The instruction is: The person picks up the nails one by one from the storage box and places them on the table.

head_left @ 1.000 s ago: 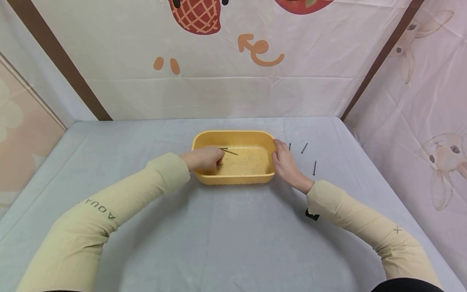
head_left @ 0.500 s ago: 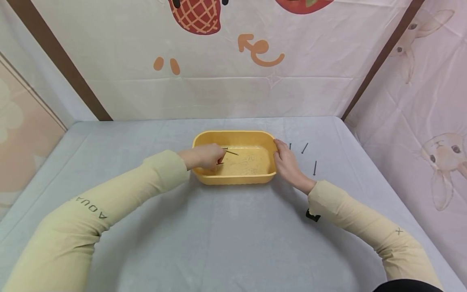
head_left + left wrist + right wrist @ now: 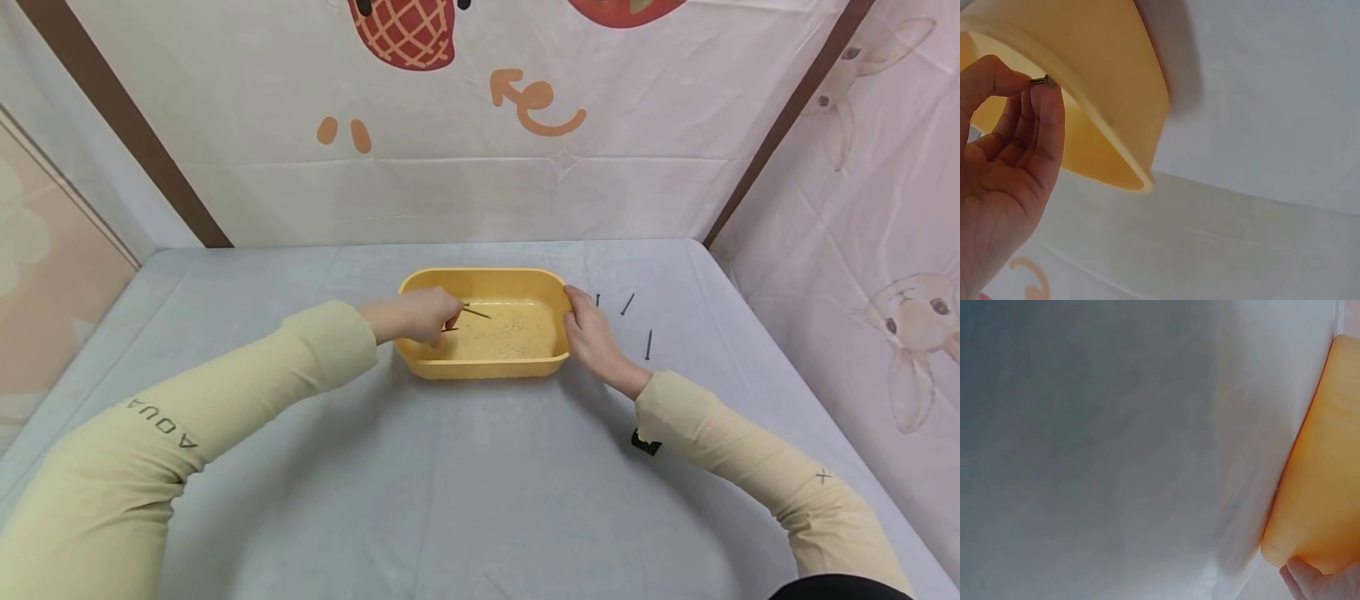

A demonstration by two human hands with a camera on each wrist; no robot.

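Note:
A yellow plastic tub (image 3: 487, 368) stands on the grey-blue cloth in front of me. My left hand (image 3: 423, 317) reaches over its left side and, in the left wrist view, pinches a small metal screw (image 3: 1047, 80) between thumb and fingertips, its ridged head showing near the rim. Other slim screws (image 3: 477, 313) show by the fingers inside the tub, partly hidden by the hand. At the tub's right end my right hand (image 3: 594, 337) holds the side by the rim; the right wrist view shows its fingertips (image 3: 1300, 569) against the outer wall.
To the right of the tub, past the right hand, several dark screws lie on the cloth, among them one screw (image 3: 648, 345) nearer me and a slanted screw (image 3: 627, 303) farther back. A printed curtain (image 3: 450, 200) hangs behind the table's far edge.
My left hand has risen slightly and drawn a little left and away from the tub floor, the screw moving with it. The right hand has stayed on the tub's right end.

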